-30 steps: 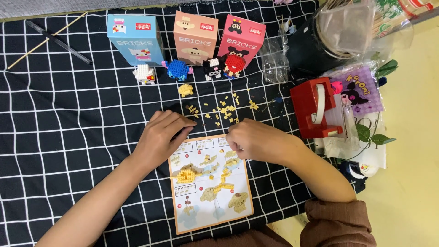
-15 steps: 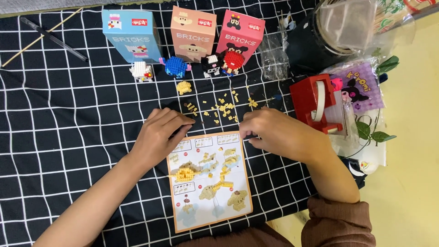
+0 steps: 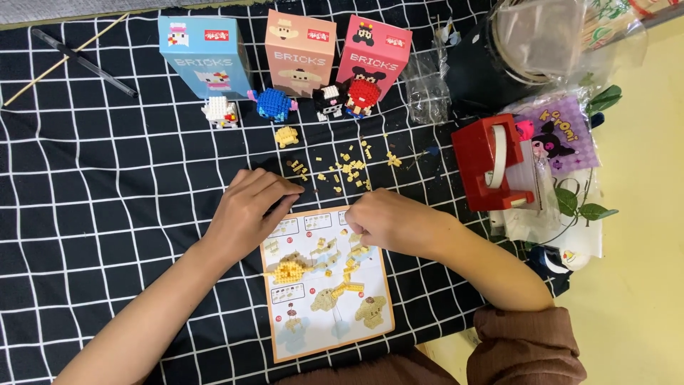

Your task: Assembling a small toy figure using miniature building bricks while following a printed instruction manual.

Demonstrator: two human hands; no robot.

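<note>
My left hand point(image 3: 249, 210) lies palm down on the black-and-white checked cloth point(image 3: 107, 185), its fingertips at the top left corner of a printed instruction sheet point(image 3: 335, 314). My right hand point(image 3: 388, 221) is curled into a loose fist over the sheet's top right part; whatever its fingers pinch is hidden. A partly built yellow brick figure point(image 3: 288, 269) sits on the sheet between the hands. Loose small yellow bricks point(image 3: 347, 171) are scattered just beyond both hands, and a small yellow assembly point(image 3: 286, 135) lies further back.
Blue point(image 3: 203, 57), peach point(image 3: 299, 46) and pink point(image 3: 374, 57) boxes stand at the back, with small brick figures point(image 3: 274, 103) in front. A red tape dispenser point(image 3: 491, 164), clear bags point(image 3: 427, 89) and a purple pouch point(image 3: 552, 139) crowd the right. A pen point(image 3: 85, 64) lies far left.
My right hand went slightly right and up toward the loose bricks, then came back left over the sheet's top edge. My left hand has barely moved.
</note>
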